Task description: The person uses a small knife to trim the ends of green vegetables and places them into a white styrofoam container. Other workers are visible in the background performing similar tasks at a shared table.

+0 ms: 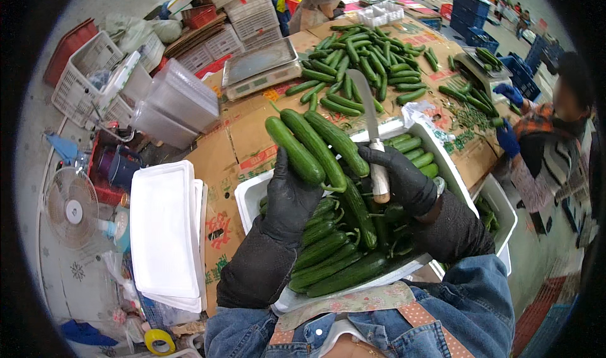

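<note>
My left hand (291, 204), in a black glove, cradles green cucumbers (294, 151) above a white foam box (450, 178). Three cucumbers lie side by side at the two hands, and the rightmost one reaches my right hand (408, 179). That hand, also gloved in black, grips the pale handle of a knife (363, 98). Its broad, round-tipped blade points away from me, over the far rim of the box. Below my hands, cucumbers with stems (329, 258) fill the box in rows. My right forearm hides part of them.
A heap of cucumbers (364, 60) covers the cardboard-topped table (222, 145) beyond the box. A flat scale (260, 67), clear plastic containers (175, 102) and white foam lids (163, 230) stand on the left. A blue-gloved co-worker (544, 135) is at the right, beside another scale (487, 74).
</note>
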Action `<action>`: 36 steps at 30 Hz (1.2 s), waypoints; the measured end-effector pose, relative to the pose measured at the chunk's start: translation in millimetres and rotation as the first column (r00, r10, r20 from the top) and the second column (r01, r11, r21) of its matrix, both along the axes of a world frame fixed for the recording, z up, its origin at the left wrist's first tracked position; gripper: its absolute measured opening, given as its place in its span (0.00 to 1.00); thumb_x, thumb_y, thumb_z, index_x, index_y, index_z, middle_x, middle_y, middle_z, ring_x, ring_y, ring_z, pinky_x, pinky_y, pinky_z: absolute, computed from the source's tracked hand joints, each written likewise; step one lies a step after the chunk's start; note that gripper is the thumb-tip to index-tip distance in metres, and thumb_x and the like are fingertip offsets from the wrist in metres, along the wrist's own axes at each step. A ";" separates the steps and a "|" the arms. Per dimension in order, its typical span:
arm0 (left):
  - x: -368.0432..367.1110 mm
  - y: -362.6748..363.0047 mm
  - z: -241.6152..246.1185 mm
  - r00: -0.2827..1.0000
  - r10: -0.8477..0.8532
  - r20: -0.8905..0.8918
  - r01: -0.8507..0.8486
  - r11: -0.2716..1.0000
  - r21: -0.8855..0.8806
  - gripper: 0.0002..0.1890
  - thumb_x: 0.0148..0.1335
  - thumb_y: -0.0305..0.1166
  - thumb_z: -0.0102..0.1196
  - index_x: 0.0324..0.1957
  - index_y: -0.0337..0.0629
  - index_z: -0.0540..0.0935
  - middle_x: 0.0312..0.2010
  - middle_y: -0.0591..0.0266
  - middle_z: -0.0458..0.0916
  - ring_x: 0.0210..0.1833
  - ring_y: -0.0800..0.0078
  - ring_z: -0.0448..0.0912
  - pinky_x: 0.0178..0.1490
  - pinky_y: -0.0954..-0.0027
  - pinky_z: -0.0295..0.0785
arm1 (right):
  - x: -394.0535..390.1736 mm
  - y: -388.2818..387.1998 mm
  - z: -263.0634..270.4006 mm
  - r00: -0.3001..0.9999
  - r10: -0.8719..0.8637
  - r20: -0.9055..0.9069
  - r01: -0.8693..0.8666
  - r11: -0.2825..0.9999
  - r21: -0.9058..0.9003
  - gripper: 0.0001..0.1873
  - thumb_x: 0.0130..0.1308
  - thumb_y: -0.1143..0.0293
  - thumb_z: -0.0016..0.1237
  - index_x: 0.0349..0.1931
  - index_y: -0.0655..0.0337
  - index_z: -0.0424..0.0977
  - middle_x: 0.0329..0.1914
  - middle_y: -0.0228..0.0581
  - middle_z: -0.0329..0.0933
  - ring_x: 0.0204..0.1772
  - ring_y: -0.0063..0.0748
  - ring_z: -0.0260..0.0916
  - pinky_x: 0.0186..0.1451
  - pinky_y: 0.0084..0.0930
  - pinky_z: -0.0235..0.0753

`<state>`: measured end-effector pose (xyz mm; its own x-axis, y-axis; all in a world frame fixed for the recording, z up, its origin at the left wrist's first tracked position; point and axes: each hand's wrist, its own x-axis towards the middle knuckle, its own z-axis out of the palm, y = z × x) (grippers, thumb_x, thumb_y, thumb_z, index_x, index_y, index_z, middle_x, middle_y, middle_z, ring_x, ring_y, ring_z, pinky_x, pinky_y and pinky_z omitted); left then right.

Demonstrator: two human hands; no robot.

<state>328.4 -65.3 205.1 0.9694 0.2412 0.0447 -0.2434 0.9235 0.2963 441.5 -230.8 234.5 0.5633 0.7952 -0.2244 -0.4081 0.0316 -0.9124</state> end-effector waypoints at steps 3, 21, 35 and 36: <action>0.3 -2.1 4.8 0.999 0.041 0.000 -0.041 0.999 0.009 0.24 0.66 0.44 0.41 0.58 0.40 0.63 0.53 0.50 0.67 0.58 0.55 0.65 0.64 0.46 0.56 | -1.2 3.5 1.8 1.000 -0.006 -0.030 0.007 0.999 0.033 0.17 0.64 0.61 0.44 0.47 0.62 0.71 0.28 0.25 0.73 0.24 0.15 0.65 0.27 0.13 0.65; 0.7 -10.4 0.9 0.987 0.047 -0.156 0.008 0.942 0.334 0.32 0.59 0.45 0.49 0.59 0.37 0.58 0.52 0.49 0.67 0.56 0.60 0.67 0.57 0.59 0.68 | -17.0 2.6 -12.3 0.598 0.012 0.801 -0.159 0.982 0.105 0.26 0.46 0.83 0.58 0.50 0.64 0.70 0.50 0.44 0.71 0.53 0.31 0.69 0.57 0.28 0.67; -0.7 -7.7 2.2 0.999 0.030 -0.037 -0.016 0.942 0.336 0.32 0.60 0.49 0.45 0.62 0.43 0.58 0.58 0.48 0.64 0.62 0.55 0.63 0.62 0.52 0.61 | -17.6 -3.8 0.7 0.942 0.053 0.331 -0.108 0.983 0.149 0.13 0.52 0.76 0.56 0.39 0.65 0.75 0.36 0.38 0.78 0.38 0.24 0.74 0.43 0.23 0.73; -0.2 -7.0 3.1 0.999 0.028 -0.029 -0.018 0.953 0.302 0.33 0.58 0.48 0.49 0.62 0.43 0.58 0.57 0.49 0.65 0.62 0.55 0.62 0.63 0.53 0.60 | -16.0 -3.8 1.0 0.943 0.039 0.329 -0.091 0.985 0.145 0.11 0.54 0.75 0.55 0.39 0.65 0.75 0.34 0.37 0.78 0.37 0.23 0.74 0.42 0.22 0.73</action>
